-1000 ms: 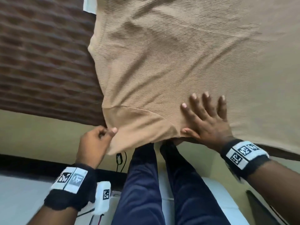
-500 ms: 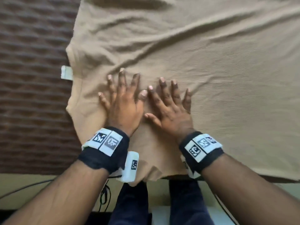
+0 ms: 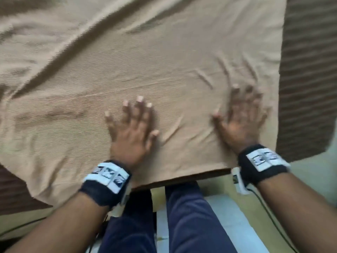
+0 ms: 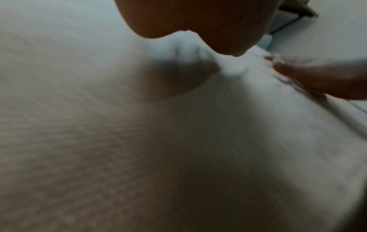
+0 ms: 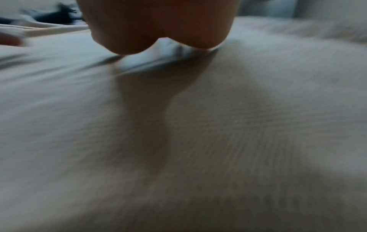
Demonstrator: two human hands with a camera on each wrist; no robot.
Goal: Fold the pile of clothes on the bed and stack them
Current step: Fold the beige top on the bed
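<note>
Legs [image 3: 191,216] in dark blue trousers: nearest, standing at the bed's near edge. Wristbands [image 3: 107,179]: black with white marker tags, one per wrist. Left hand [image 3: 133,128]: palm down on the tan garment [image 3: 145,61] close to the bed's near edge, fingers [image 3: 139,106] straight and spread wide, holding nothing. Right hand [image 3: 240,117]: flat on the garment near its right edge, fingers spread wide, blurred. Tan garment: ribbed knit, spread across the bed [image 3: 310,70], wrinkled toward the far left. Bed cover: brown, striped, showing at right.

Left hand [image 3: 132,128], right hand [image 3: 240,123] flat, fingers [image 3: 140,105] splayed.
</note>
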